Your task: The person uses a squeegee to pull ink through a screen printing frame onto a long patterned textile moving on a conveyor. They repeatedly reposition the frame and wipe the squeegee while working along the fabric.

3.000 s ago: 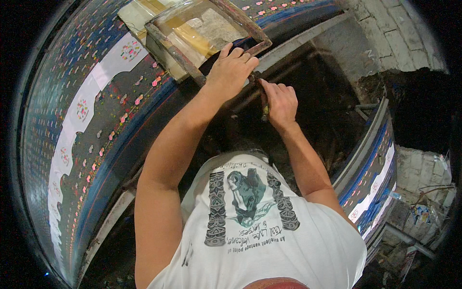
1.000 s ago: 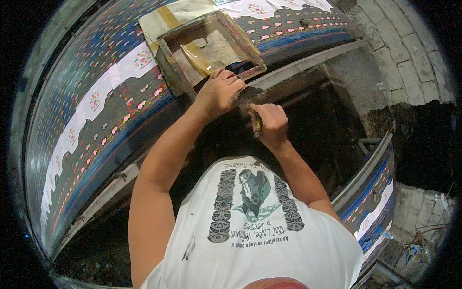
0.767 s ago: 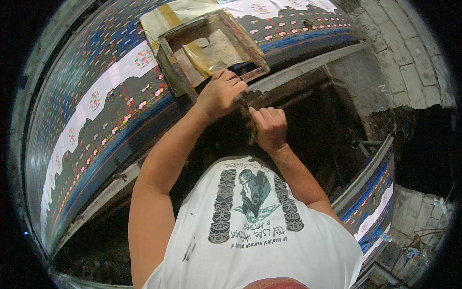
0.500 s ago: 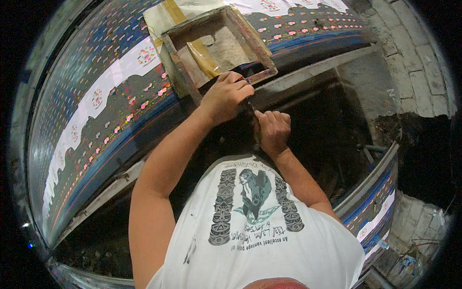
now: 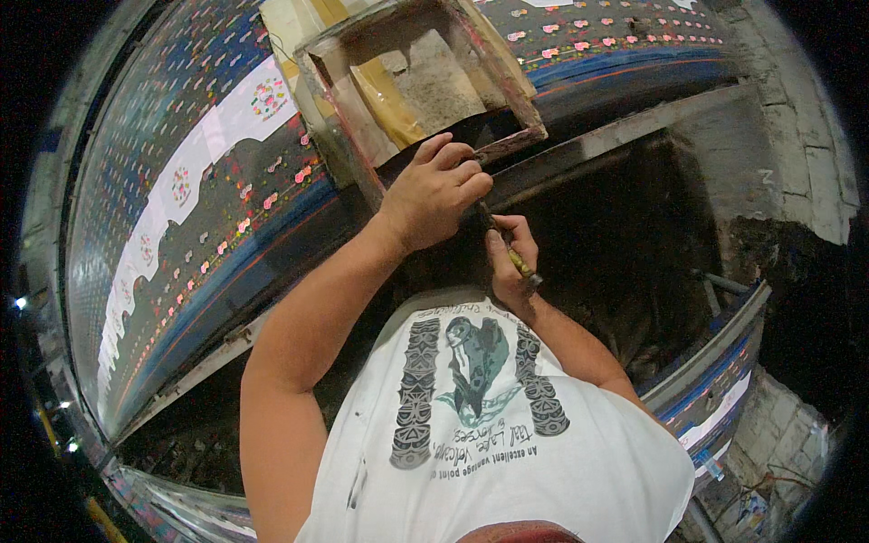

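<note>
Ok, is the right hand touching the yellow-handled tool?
Touching: the head view shows the yellow-handled tool held in the right hand, between thumb and fingers.

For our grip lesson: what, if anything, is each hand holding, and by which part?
The right hand holds a screwdriver-like tool by its yellowish handle. The left hand lies over the near rail of a wooden frame; whether it grips is unclear.

Left of the wooden frame [image 5: 518, 141], a hand could pass over the patterned fabric [image 5: 181, 181]. The left hand [image 5: 442, 188] blocks the frame's near edge; just nearer the person, the right hand [image 5: 513, 256] and yellow-handled tool [image 5: 520, 264] obstruct. Rightward of these, nearer than the frame, a dark gap [image 5: 611, 240] offers room, bounded on its far side by a metal rail [image 5: 625, 133].
</note>
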The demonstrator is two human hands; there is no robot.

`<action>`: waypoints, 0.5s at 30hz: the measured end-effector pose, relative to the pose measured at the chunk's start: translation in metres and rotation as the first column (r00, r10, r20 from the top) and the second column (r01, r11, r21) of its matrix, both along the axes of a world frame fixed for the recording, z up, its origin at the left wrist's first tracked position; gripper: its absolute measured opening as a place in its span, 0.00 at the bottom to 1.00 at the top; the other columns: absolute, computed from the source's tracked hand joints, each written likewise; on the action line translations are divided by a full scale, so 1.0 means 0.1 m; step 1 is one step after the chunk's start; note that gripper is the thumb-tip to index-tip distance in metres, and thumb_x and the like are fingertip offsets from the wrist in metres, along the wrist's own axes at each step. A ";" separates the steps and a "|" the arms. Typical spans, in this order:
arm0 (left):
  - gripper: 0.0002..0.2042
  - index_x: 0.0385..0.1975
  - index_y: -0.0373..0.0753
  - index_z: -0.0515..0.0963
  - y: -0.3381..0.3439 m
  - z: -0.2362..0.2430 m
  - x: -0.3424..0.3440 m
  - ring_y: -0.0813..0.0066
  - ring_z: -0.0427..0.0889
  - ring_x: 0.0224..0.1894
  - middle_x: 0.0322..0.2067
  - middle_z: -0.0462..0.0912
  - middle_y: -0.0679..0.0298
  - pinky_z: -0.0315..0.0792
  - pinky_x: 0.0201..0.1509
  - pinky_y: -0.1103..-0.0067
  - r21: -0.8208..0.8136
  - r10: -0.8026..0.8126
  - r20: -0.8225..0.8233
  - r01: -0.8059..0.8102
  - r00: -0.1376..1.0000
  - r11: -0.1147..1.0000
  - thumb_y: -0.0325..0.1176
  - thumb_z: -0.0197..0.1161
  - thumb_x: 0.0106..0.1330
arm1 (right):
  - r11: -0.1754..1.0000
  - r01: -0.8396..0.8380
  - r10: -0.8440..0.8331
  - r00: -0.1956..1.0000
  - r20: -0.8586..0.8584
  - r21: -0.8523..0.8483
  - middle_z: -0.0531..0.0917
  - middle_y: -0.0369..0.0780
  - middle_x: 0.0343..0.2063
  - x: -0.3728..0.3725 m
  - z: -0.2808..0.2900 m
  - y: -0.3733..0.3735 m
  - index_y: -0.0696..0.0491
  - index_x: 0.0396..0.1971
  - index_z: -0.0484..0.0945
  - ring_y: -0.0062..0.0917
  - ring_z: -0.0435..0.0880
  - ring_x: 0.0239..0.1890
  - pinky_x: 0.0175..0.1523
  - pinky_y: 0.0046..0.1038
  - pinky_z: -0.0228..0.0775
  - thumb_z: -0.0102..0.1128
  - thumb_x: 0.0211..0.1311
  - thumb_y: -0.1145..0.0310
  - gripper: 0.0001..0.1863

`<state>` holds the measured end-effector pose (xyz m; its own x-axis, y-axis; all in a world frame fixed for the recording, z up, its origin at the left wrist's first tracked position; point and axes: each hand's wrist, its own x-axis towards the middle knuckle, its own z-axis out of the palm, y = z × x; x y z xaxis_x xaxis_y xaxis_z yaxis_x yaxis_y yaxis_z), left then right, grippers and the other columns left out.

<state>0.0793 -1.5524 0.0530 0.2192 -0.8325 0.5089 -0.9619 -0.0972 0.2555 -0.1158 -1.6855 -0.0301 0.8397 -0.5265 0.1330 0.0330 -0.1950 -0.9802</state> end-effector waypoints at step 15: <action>0.13 0.47 0.48 0.81 0.02 -0.13 0.21 0.59 0.81 0.67 0.48 0.86 0.66 0.65 0.83 0.58 0.014 0.028 -0.008 -0.028 1.000 1.000 0.34 0.72 0.64 | 0.528 -0.037 0.118 0.993 -0.030 0.849 0.69 0.28 0.21 0.20 0.16 0.06 0.49 0.58 0.76 0.15 0.63 0.18 0.24 0.25 0.54 0.59 0.89 0.62 0.09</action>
